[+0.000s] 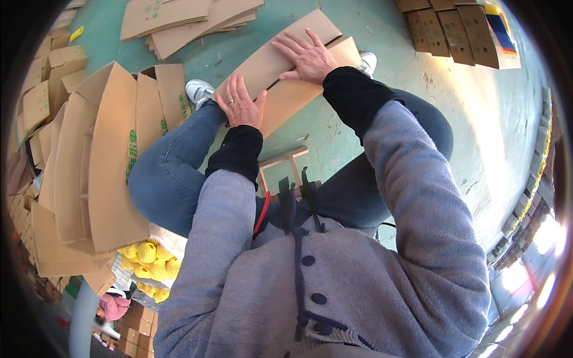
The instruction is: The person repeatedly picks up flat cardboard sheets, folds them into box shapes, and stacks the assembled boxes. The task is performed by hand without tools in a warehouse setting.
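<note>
Between my feet lies a brown cardboard box, its long top flaps folded in so that a dark seam runs along the middle. My left hand rests on the near left end of the far flap, fingers spread, a ring on one finger. Farther up and to the right, my right hand presses flat on the top across the seam, fingers apart. Both palms touch the cardboard, and neither hand grips anything. The underside of the box is hidden.
Flat cardboard sheets are stacked at the far left. Open cartons stand against my left side, with yellow net-wrapped fruit behind them. Closed boxes form a row at the far right. A wooden frame is between my knees.
</note>
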The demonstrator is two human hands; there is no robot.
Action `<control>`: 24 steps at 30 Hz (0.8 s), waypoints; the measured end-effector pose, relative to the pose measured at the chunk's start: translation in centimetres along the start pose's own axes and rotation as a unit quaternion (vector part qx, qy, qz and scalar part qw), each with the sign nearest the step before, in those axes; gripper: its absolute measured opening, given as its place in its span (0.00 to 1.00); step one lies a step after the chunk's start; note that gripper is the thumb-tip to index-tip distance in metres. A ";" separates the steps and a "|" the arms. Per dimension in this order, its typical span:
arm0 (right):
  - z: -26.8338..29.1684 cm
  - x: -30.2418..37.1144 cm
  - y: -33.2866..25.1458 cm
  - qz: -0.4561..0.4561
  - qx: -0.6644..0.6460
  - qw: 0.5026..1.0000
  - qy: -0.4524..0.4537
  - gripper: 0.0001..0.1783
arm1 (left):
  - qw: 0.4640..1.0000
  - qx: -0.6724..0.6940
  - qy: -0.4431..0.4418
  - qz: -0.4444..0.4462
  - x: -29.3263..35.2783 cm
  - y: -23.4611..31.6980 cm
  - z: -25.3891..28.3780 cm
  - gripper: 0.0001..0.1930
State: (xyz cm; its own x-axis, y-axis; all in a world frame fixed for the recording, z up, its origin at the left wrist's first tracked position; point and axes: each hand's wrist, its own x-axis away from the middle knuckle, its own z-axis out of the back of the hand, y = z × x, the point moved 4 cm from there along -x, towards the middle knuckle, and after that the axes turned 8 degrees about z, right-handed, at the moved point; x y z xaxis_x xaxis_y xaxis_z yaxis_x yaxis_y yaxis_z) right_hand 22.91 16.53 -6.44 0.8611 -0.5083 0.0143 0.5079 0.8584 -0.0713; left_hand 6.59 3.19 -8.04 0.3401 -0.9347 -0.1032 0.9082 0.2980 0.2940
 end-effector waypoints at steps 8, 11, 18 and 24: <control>-0.2 -1.0 0.1 -0.006 -0.095 0.995 -0.002 0.43 | 0.999 0.029 0.003 0.030 -0.1 -0.3 0.0 0.38; 0.7 -1.0 0.6 0.004 -0.164 0.986 0.003 0.45 | 0.988 0.133 0.012 0.072 -0.3 -1.8 0.8 0.35; -7.6 5.8 12.5 -0.442 -0.204 0.853 -0.188 0.38 | 0.714 0.363 -0.132 0.583 0.9 -7.2 -5.3 0.30; 8.2 5.7 15.1 -0.384 -0.680 0.514 0.355 0.36 | 0.763 0.582 0.059 0.275 -2.4 -0.6 6.5 0.35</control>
State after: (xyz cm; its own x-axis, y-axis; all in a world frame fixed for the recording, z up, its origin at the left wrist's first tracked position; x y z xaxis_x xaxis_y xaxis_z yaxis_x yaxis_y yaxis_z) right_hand 35.61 27.14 0.70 -0.0530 -0.9728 0.2256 -0.2101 -0.2100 -0.9549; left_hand 3.65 4.04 -1.78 0.6729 -0.6864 0.2756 -0.1892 0.2005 0.9613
